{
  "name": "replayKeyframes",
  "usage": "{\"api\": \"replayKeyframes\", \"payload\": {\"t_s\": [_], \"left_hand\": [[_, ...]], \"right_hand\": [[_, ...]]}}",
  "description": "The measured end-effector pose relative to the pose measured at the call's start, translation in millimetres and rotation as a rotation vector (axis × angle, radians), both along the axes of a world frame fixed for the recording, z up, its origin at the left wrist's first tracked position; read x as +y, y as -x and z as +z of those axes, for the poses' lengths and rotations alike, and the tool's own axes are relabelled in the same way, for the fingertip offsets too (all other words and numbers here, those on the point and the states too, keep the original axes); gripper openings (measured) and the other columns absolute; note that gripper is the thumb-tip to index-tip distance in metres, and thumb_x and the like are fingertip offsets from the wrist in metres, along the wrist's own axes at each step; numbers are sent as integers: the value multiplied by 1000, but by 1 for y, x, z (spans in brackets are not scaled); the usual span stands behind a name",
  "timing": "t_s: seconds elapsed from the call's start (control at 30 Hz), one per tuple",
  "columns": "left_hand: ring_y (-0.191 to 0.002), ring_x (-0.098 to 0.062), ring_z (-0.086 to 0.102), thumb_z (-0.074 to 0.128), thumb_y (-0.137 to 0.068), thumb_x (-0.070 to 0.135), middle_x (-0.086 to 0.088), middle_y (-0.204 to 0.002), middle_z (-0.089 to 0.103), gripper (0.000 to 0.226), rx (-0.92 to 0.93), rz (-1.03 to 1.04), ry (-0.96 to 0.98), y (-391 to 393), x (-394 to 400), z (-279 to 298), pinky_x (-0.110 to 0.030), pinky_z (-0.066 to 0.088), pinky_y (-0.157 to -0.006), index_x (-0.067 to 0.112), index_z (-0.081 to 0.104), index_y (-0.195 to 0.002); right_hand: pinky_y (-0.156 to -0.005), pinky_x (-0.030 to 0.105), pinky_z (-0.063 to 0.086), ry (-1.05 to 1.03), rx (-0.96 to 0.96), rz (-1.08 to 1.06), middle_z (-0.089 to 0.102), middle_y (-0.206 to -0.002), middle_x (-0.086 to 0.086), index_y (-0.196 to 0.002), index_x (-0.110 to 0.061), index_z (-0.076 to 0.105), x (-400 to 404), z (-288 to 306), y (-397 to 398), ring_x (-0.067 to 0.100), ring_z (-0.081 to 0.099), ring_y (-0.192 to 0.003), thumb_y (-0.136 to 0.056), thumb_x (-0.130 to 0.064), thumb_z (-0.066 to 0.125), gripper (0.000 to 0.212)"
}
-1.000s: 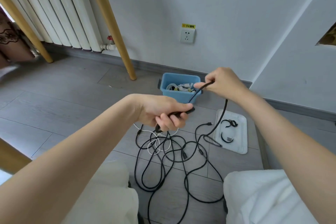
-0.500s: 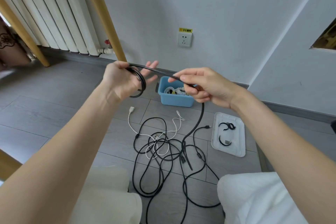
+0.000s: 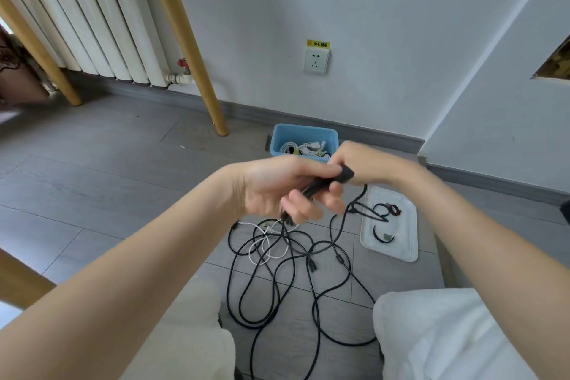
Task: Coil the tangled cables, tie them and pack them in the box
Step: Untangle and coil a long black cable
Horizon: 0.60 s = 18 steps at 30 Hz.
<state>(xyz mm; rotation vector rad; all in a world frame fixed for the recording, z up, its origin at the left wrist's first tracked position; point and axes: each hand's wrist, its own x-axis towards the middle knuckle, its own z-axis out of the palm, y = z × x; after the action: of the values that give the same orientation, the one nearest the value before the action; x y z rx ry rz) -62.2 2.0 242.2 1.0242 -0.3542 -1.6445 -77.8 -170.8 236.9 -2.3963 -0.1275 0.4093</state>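
Observation:
A tangle of black cables (image 3: 296, 281) lies on the grey floor between my knees, with a thin white cable (image 3: 265, 248) mixed in. My left hand (image 3: 277, 191) is shut on a small coil of black cable (image 3: 317, 187) held above the tangle. My right hand (image 3: 364, 163) meets it from the right and grips the same cable at the coil's far end; the cable drops from there to the floor. Behind my hands stands the blue box (image 3: 303, 133) with white cables inside.
The box's white lid (image 3: 401, 244) lies on the floor at the right with black cable ties on it. A wooden table leg (image 3: 191, 65) stands left of the box. A radiator (image 3: 77, 18) and a wall socket (image 3: 315, 60) are on the wall.
My left hand has come down and to the right with the coil. My right hand has closed in against it, so both hands now meet in front of the blue box.

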Motion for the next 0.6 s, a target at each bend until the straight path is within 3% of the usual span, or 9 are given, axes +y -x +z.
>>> {"api": "replayKeyframes", "payload": {"t_s": [0.1,0.2,0.33,0.4,0.5,0.57,0.6], "left_hand": [[-33,-2,37,32,-98,30,2,-67,55,28,-143,-79,-106,8,6,-2,-10,24,-30,13,39,-78],[-37,-7,41,31,-101,22,-1,-65,62,29,-423,71,-263,10,9,-10,-15,29,-35,12,39,-76],[-41,-8,41,35,-101,20,-1,-61,57,26,-266,593,-256,-13,12,-16,-17,38,-45,14,44,-77],[-54,-11,50,34,-101,18,-2,-65,63,24,-194,765,-181,-23,14,-12,-22,45,-60,14,49,-83],[-88,-19,64,32,-100,17,-4,-86,71,28,-176,863,-77,-31,16,-9,-33,47,-84,13,46,-76],[-109,-28,58,35,-96,18,-7,-110,65,23,-175,918,-31,-37,13,-9,-45,42,-98,14,44,-75],[-111,-31,57,36,-94,20,-6,-114,62,20,-161,949,-27,-38,9,-8,-48,38,-101,13,46,-78]], "right_hand": [[-47,25,21,8,-11,-81,31,-47,0,-48,-14,43,-15,7,-10,13,24,-46,-82,-46,64,51],[-44,22,19,-253,9,-161,32,-40,-5,-59,-10,57,-15,15,-12,9,21,-40,-91,-35,56,41],[-40,16,17,-498,182,-46,40,-54,-3,-95,-3,66,3,24,-7,5,20,-38,-95,-23,50,26],[-40,14,18,-556,223,-42,45,-59,-2,-113,-7,62,9,24,-5,4,22,-37,-95,-20,50,25],[-39,15,21,-523,201,-86,54,-71,2,-116,-11,61,19,15,-3,7,30,-38,-95,-25,50,27],[-37,15,23,-461,149,-130,57,-86,3,-116,-9,58,26,9,-1,9,39,-44,-95,-32,51,32],[-37,16,24,-418,113,-136,59,-91,2,-115,-11,57,30,5,0,9,42,-47,-94,-35,51,32]]}}
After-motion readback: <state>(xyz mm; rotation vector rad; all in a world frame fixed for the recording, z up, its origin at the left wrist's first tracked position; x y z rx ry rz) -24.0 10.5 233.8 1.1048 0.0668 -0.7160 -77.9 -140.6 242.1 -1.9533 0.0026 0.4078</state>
